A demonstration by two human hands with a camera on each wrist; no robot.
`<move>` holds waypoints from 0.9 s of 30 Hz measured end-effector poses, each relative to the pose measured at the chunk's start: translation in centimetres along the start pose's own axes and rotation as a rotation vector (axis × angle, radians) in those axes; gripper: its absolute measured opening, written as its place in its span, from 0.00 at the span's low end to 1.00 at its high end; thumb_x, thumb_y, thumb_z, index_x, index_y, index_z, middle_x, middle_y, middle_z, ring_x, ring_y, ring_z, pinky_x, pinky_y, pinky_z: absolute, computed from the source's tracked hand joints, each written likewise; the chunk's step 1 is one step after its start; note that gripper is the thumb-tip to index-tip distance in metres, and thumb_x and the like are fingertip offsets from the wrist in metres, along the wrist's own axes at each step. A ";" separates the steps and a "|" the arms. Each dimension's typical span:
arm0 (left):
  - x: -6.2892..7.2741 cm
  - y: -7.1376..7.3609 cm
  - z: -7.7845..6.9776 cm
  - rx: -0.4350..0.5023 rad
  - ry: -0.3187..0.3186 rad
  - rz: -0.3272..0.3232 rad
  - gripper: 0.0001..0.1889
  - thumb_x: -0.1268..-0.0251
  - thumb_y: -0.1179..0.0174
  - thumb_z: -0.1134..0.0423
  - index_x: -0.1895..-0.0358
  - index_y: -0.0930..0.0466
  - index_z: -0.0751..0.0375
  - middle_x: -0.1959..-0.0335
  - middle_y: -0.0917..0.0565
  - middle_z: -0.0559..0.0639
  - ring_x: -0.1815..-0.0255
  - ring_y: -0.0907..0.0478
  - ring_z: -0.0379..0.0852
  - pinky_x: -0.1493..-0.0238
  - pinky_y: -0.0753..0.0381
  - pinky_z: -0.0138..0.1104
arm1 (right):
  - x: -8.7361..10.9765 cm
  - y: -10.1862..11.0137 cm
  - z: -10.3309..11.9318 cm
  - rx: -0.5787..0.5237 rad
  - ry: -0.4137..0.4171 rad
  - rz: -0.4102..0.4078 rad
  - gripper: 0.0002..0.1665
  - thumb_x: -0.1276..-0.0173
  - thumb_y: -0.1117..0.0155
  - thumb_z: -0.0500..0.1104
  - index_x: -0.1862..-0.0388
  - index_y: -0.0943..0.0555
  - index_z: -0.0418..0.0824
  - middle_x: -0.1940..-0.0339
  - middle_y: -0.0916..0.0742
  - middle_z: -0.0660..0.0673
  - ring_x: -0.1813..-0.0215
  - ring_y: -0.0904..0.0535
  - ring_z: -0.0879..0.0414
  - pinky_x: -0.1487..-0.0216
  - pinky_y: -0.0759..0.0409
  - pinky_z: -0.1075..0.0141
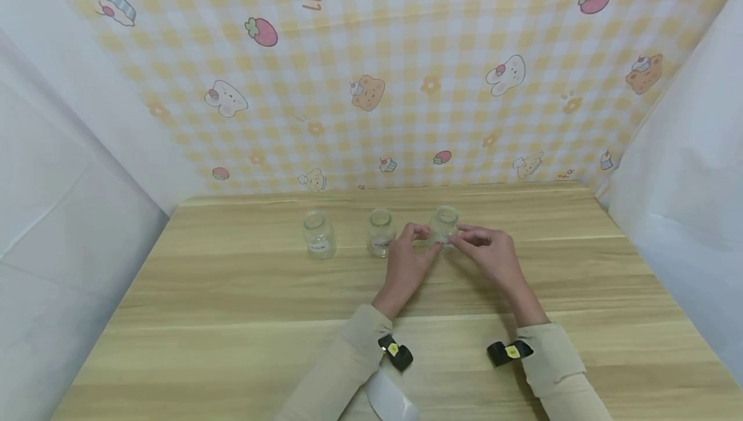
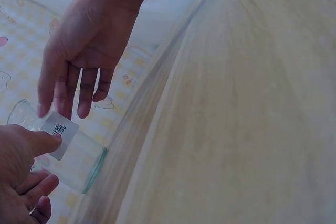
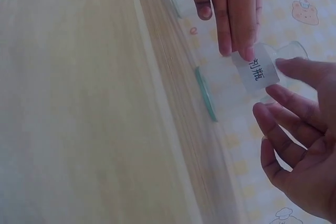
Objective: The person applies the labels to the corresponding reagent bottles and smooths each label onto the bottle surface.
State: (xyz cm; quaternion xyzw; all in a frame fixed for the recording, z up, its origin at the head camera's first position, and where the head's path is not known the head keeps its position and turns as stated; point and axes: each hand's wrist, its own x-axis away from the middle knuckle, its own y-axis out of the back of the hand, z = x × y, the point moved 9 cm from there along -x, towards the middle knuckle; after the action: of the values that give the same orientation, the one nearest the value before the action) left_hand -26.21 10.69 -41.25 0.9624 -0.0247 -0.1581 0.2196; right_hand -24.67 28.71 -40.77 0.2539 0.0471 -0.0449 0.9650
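A clear glass jar (image 1: pixel 445 220) is between my two hands towards the back of the table, its mouth facing up. On its front is a white label (image 3: pixel 255 70) with dark printed characters. My left hand (image 1: pixel 404 260) grips the jar from the left, the thumb on the label and the fingers round the side. From the right, my right hand (image 1: pixel 493 258) holds it, with the thumb at the label's other edge. Two similar labelled jars stand to the left: a middle jar (image 1: pixel 380 231) right beside my left hand, and a left jar (image 1: pixel 318 235) farther off.
The wooden table (image 1: pixel 232 318) ends at a checked, cartoon-print backdrop (image 1: pixel 325 86). White sheets (image 1: pixel 685 150) hang at both sides. A white glossy strip (image 1: pixel 390 398) lies at the front, next to my left sleeve.
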 end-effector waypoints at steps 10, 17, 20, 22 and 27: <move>0.1 0.0 -0.1 0.016 0.004 0.003 0.16 0.40 0.24 0.64 0.54 0.21 0.60 0.48 0.11 0.53 0.46 0.14 0.50 0.37 0.22 0.43 | 0.2 0.3 -0.1 -0.051 0.008 0.000 0.22 0.18 0.44 0.46 0.62 0.11 0.31 0.39 0.14 0.36 0.37 0.19 0.37 0.32 0.28 0.41; 0.2 0.0 -0.3 0.017 0.009 -0.002 0.16 0.40 0.24 0.64 0.54 0.21 0.60 0.48 0.11 0.52 0.46 0.16 0.52 0.36 0.25 0.48 | 0.1 0.4 -0.4 -0.080 -0.035 -0.021 0.19 0.20 0.43 0.45 0.55 0.11 0.31 0.48 0.10 0.35 0.32 0.22 0.39 0.28 0.32 0.41; 0.2 0.0 -0.2 0.015 0.017 0.000 0.16 0.40 0.24 0.64 0.54 0.21 0.59 0.48 0.11 0.52 0.45 0.16 0.53 0.36 0.25 0.48 | 0.1 0.4 -0.4 -0.092 -0.040 -0.019 0.19 0.20 0.42 0.45 0.56 0.13 0.30 0.48 0.10 0.35 0.33 0.20 0.40 0.30 0.30 0.42; 0.2 0.0 -0.2 0.012 0.022 0.002 0.16 0.40 0.24 0.64 0.54 0.21 0.59 0.48 0.11 0.52 0.45 0.16 0.53 0.36 0.24 0.48 | 0.1 0.3 -0.5 -0.112 -0.047 -0.012 0.17 0.21 0.40 0.44 0.56 0.15 0.29 0.46 0.11 0.36 0.38 0.17 0.42 0.33 0.26 0.46; 0.1 0.0 0.0 0.017 0.026 0.008 0.16 0.39 0.25 0.64 0.54 0.21 0.60 0.47 0.11 0.53 0.44 0.16 0.52 0.36 0.23 0.46 | 0.2 0.1 -0.2 -0.109 -0.032 0.036 0.17 0.26 0.34 0.41 0.44 0.22 0.33 0.39 0.14 0.37 0.51 0.12 0.52 0.49 0.19 0.64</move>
State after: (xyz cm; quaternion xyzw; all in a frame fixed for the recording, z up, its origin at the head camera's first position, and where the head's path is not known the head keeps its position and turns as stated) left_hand -26.09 10.69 -41.27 0.9660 -0.0271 -0.1444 0.2125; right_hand -24.52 28.86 -40.90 0.2009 0.0292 -0.0289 0.9788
